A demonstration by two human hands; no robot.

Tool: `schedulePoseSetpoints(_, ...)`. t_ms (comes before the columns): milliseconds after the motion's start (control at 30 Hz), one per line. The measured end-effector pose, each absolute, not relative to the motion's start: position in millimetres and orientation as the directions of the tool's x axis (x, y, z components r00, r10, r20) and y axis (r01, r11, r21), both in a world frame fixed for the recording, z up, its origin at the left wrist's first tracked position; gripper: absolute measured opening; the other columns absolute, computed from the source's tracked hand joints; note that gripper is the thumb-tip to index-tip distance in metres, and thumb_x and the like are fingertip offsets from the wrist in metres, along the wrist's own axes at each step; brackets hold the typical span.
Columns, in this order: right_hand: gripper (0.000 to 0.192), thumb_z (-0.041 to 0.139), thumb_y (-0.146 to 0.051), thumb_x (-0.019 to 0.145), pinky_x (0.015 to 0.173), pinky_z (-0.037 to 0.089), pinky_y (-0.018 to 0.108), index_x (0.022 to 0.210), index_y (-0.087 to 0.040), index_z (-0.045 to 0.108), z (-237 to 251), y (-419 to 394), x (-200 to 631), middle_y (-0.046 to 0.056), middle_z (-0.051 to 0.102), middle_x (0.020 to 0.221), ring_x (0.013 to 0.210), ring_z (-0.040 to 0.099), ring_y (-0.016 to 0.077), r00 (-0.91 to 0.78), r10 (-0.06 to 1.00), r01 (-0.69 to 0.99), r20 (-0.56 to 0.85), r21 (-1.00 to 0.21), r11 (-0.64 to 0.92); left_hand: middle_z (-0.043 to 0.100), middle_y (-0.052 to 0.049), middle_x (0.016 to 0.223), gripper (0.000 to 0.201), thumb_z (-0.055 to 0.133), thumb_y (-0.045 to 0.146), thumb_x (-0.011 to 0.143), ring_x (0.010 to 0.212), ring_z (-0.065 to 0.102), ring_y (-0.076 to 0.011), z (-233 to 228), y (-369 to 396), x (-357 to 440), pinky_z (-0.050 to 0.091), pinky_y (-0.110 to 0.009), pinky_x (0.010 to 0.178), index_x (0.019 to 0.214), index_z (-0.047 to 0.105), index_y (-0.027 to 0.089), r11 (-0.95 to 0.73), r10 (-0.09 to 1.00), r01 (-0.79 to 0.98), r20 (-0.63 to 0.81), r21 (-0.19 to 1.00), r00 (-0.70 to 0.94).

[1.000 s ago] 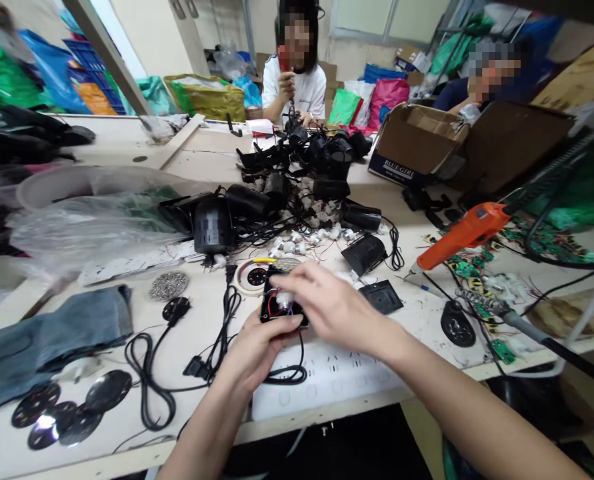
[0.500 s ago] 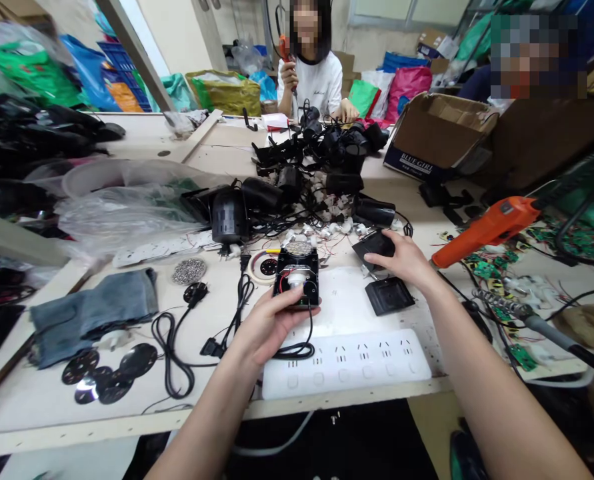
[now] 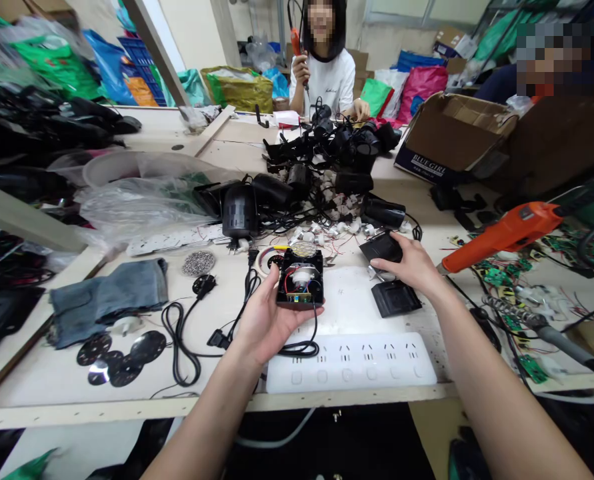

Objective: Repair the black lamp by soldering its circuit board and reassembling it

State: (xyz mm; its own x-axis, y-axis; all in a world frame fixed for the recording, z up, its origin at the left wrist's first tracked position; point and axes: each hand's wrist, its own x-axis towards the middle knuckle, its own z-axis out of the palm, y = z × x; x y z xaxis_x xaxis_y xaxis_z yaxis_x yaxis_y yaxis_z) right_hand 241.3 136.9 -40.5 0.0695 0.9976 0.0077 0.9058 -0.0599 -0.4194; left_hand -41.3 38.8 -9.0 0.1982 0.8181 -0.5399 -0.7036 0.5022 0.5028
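Note:
My left hand [image 3: 267,317] holds a small black housing [image 3: 301,301] from below and the side, thumb along its left wall. Inside the housing show a white motor-like part [image 3: 303,277], red and blue wires and a small circuit board [image 3: 299,298]. A black cord [image 3: 301,349] hangs from it over the power strip. My right hand [image 3: 411,262] grips a flat black cover [image 3: 381,247] between thumb and fingers, tilted just above the table. Directly below that lies a second black cover [image 3: 395,297].
A white power strip [image 3: 351,380] lies along the front edge. An orange electric screwdriver [image 3: 501,237] and a soldering iron [image 3: 547,330] are at right, near circuit boards [image 3: 497,277]. Black discs [image 3: 127,370], folded denim [image 3: 109,300] and a screw dish [image 3: 198,263] lie left. A co-worker [image 3: 327,77] sits opposite.
My left thumb has shifted from over the housing's inside to its left wall, uncovering the wires and board. My right hand keeps the cover. The whole view has shifted slightly.

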Motion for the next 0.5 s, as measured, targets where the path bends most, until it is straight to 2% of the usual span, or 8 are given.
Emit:
schedulePoseSetpoints(67,0.086,0.079,-0.051,0.073,0.107,0.038,0.048,0.143,-0.013,0.047,-38.4,133.3,238.8,0.02,0.048,0.132,0.126,0.047,0.0381,0.074,0.997,0.911,0.034,-0.41,-0.054,0.066,-0.016,0.118,0.05,0.049,0.052,0.093,0.092,0.069,-0.0279,-8.5,38.1,-42.3,0.059,-0.044,0.077,0.126,0.059,0.016,0.496,0.82,-0.712,-0.536,0.497,0.197)
schedulePoseSetpoints(133,0.073,0.076,-0.046,0.076,0.107,0.036,0.051,0.137,-0.013,0.054,-33.1,126.1,230.5,0.02,0.048,0.132,0.127,0.044,0.0384,0.053,0.985,0.905,0.164,-0.424,0.022,0.065,-0.016,0.122,0.052,0.047,0.053,0.094,0.096,0.067,-0.0281,-6.9,37.4,-42.7,0.058,-0.044,0.079,0.127,0.058,0.015,0.511,0.805,-0.718,-0.555,0.473,0.208)
schedulePoseSetpoints(233,0.032,0.063,-0.035,0.088,0.093,0.048,0.043,0.112,-0.016,0.067,-20.2,109.7,204.1,0.013,0.059,0.112,0.105,0.058,0.029,-0.076,0.897,0.788,0.435,-0.525,0.321,0.065,-0.017,0.121,0.053,0.04,0.053,0.096,0.1,0.066,-0.029,-2.2,37.5,-42.3,0.057,-0.045,0.084,0.127,0.057,0.013,0.544,0.771,-0.727,-0.593,0.42,0.234)
schedulePoseSetpoints(300,0.017,0.056,-0.026,0.092,0.076,0.052,0.034,0.102,-0.017,0.068,-11.6,98.3,180.6,0.008,0.063,0.098,0.087,0.062,0.0217,-0.197,0.839,0.636,0.506,-0.586,0.503,0.066,-0.018,0.118,0.054,0.037,0.052,0.098,0.1,0.067,-0.0292,1.4,38.3,-41.6,0.056,-0.045,0.085,0.127,0.057,0.011,0.562,0.749,-0.729,-0.614,0.39,0.249)
schedulePoseSetpoints(367,0.014,0.054,-0.019,0.093,0.074,0.051,0.032,0.099,-0.018,0.067,-6.0,90.0,158.3,0.006,0.064,0.094,0.085,0.062,0.0196,-0.299,0.797,0.518,0.524,-0.612,0.597,0.067,-0.017,0.115,0.054,0.036,0.051,0.098,0.097,0.067,-0.0286,3.9,39.3,-41.0,0.056,-0.044,0.083,0.127,0.056,0.011,0.575,0.733,-0.731,-0.629,0.368,0.26)
schedulePoseSetpoints(500,0.019,0.051,-0.011,0.093,0.076,0.05,0.031,0.101,-0.018,0.067,-6.9,86.6,131.8,0.005,0.065,0.09,0.085,0.061,0.0183,-0.394,0.741,0.391,0.543,-0.631,0.67,0.067,-0.015,0.113,0.051,0.034,0.049,0.099,0.09,0.067,-0.0257,4.7,40.4,-41.7,0.056,-0.043,0.079,0.127,0.055,0.012,0.579,0.739,-0.733,-0.609,0.356,0.288)
